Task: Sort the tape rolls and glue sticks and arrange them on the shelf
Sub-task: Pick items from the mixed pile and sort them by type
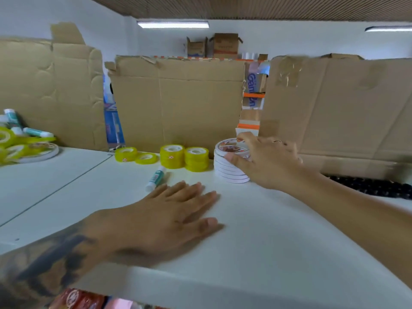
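A stack of several white tape rolls [229, 172] stands on the white shelf [278, 230] at the back centre. My right hand [267, 162] grips the top roll of that stack between thumb and fingers. My left hand [169, 217] rests flat on the shelf, fingers straight. Left of the stack stand two piles of yellow tape rolls [172, 156] [196, 159], with two single yellow rolls [126, 154] [146, 158] further left. A teal and white glue stick [156, 178] lies just beyond my left fingertips.
At the far left lies a mixed heap of yellow tape [9, 143], a white roll [42, 150] and glue sticks [36, 132]. Flattened cardboard sheets [178, 103] line the back of the shelf. A dark object [372, 187] lies at the right behind my forearm.
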Action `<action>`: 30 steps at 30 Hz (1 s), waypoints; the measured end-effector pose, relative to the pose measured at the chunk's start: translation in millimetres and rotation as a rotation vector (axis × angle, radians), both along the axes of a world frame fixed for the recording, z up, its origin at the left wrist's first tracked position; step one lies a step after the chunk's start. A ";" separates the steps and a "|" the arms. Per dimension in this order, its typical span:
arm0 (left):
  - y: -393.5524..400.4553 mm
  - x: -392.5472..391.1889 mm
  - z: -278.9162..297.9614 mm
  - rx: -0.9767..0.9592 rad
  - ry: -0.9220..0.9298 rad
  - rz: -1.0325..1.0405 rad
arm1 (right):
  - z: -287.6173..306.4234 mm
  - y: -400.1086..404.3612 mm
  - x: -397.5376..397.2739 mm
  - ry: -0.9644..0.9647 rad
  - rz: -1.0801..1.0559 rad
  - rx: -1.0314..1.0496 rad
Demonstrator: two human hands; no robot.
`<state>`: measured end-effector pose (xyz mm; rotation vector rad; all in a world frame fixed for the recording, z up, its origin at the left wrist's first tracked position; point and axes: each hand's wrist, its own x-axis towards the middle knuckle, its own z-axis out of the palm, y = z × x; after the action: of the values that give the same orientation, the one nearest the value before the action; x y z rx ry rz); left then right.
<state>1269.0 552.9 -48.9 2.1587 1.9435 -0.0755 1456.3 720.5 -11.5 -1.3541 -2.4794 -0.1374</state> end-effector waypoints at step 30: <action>10.3 -75.6 29.7 0.307 0.068 0.610 | 1.8 -48.8 -6.0 -0.059 0.174 0.038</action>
<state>1193.4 563.2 -19.2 1.6269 2.7076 0.2732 1450.3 671.6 -9.8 -1.1291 -2.6160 -0.1864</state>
